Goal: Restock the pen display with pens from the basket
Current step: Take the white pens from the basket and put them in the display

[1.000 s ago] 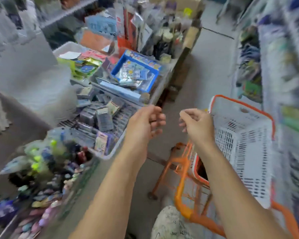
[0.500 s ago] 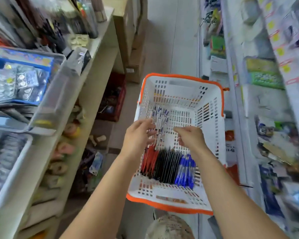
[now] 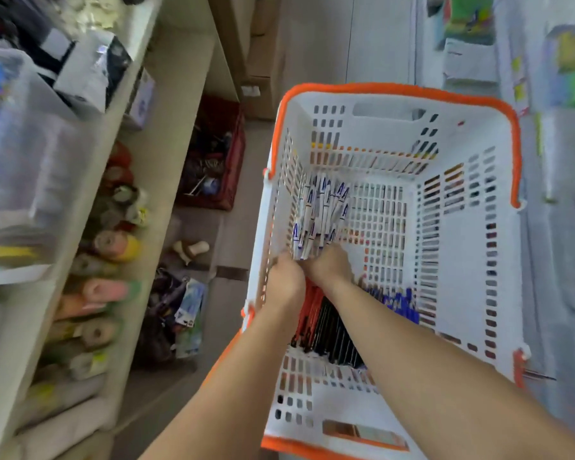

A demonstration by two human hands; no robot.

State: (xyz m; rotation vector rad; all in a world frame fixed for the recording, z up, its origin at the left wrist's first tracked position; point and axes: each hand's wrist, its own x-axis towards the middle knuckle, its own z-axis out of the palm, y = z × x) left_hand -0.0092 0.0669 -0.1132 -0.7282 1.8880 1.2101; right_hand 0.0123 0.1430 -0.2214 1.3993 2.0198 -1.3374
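Status: early pickup. Left hand (image 3: pixel 284 282) and right hand (image 3: pixel 329 265) both grip the white pens (image 3: pixel 319 217) at 10 o'clock inside the basket (image 3: pixel 462 227). Red, black and blue pens (image 3: pixel 329 330) remain; display not visible.

My white basket (image 3: pixel 462 227) with its orange rim sits below me, slotted walls all round. White pens with blue print (image 3: pixel 319 214) lie bunched along its left wall, pointing away from me. Nearer me lie red pens (image 3: pixel 307 313), black pens (image 3: pixel 332 336) and blue pens (image 3: pixel 400 302), side by side on the floor of it.
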